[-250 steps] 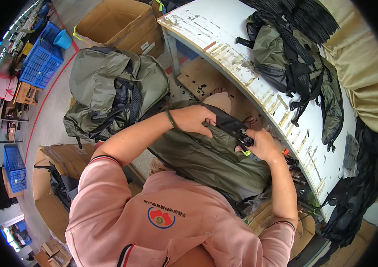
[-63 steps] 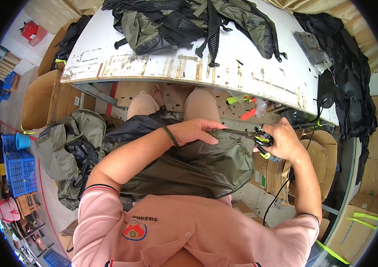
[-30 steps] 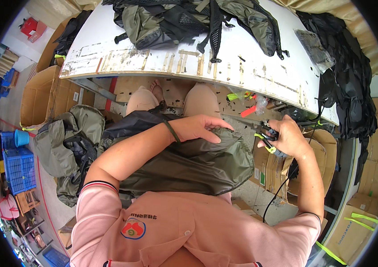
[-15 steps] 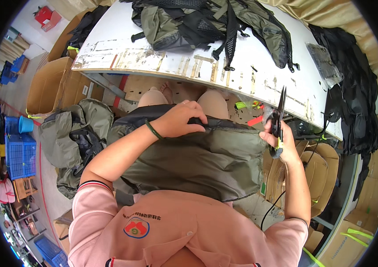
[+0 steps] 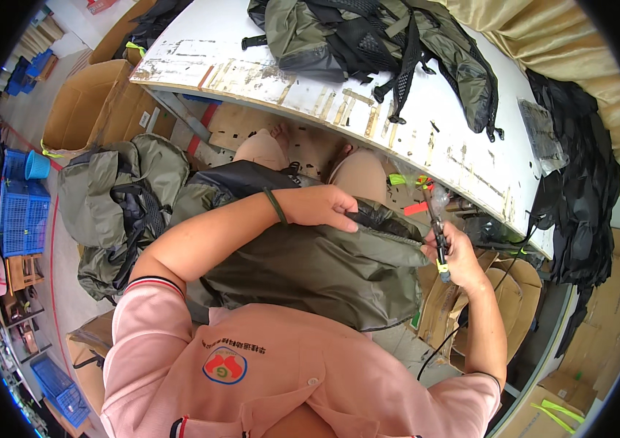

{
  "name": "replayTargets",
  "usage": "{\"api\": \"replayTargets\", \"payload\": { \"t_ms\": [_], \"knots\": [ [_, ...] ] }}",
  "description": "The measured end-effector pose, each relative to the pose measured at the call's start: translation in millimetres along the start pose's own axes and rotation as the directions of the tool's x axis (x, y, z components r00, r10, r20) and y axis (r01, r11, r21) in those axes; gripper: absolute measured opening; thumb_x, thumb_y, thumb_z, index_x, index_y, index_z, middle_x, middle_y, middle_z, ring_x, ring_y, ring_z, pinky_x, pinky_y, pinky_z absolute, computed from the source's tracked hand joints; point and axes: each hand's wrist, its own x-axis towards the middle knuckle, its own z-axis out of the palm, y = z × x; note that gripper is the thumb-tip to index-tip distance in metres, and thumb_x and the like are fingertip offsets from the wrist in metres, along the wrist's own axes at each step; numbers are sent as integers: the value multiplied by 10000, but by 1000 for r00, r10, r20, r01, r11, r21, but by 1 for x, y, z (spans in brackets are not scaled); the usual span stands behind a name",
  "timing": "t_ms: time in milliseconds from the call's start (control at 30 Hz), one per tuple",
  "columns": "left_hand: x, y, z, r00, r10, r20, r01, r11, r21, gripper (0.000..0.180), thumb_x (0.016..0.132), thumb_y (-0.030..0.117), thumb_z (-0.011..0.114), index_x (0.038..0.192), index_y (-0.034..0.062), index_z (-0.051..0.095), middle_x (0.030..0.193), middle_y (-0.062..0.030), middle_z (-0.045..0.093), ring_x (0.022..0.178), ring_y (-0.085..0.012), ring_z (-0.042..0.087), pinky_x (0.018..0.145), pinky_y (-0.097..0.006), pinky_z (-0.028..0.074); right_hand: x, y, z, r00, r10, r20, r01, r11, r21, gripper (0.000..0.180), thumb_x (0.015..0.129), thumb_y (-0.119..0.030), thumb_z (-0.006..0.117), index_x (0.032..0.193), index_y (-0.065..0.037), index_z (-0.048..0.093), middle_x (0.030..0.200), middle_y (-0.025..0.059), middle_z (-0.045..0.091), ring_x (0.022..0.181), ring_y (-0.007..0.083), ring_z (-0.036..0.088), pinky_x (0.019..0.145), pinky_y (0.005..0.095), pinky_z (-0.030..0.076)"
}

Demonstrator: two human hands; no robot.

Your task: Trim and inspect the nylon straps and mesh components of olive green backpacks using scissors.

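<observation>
A dark olive-green fabric bag (image 5: 303,270) with a black edge lies across my lap. My left hand (image 5: 322,208), with a dark bangle at its wrist, has its fingers closed on the bag's upper edge. The edge runs taut from there toward my right hand (image 5: 457,255). That hand holds black scissors (image 5: 439,237), blades pointing up and away, and its thumb and finger meet the bag's right corner. The scissors appear nearly edge-on, so I cannot tell how far their blades are apart.
On the white worktable (image 5: 251,91) ahead lie olive and black bags (image 5: 354,36) with straps. More olive bags (image 5: 124,190) are heaped at my left, near an open cardboard box (image 5: 83,109). Black fabric pieces (image 5: 580,175) hang at the right, above open cartons (image 5: 503,306).
My left hand has shifted right along the bag's edge. The scissors have dropped lower and turned edge-on in my right hand. The view has also shifted slightly.
</observation>
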Motion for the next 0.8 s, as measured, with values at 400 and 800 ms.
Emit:
{"api": "replayTargets", "payload": {
  "t_ms": [400, 800],
  "knots": [
    [-10, -7, 8, 970, 184, -161, -175, 982, 65, 300, 742, 127, 781, 939, 19, 582, 786, 27, 535, 755, -57, 474, 705, -223, 407, 15, -51, -6, 881, -388, 269, 450, 518, -728, 433, 639, -351, 776, 841, -31, 566, 795, 163, 621, 802, 367, 594, 785, 441, 446],
    [-15, -4, 17, 936, 270, -226, -261, 963, 70, 400, 731, 68, 763, 1031, 60, 497, 803, 24, 491, 789, -76, 459, 745, -229, 378, 18, -60, 0, 911, -291, 292, 406, 515, -755, 364, 640, -317, 764, 764, -23, 589, 686, 182, 613, 733, 376, 610, 699, 444, 477]
  ]
}}
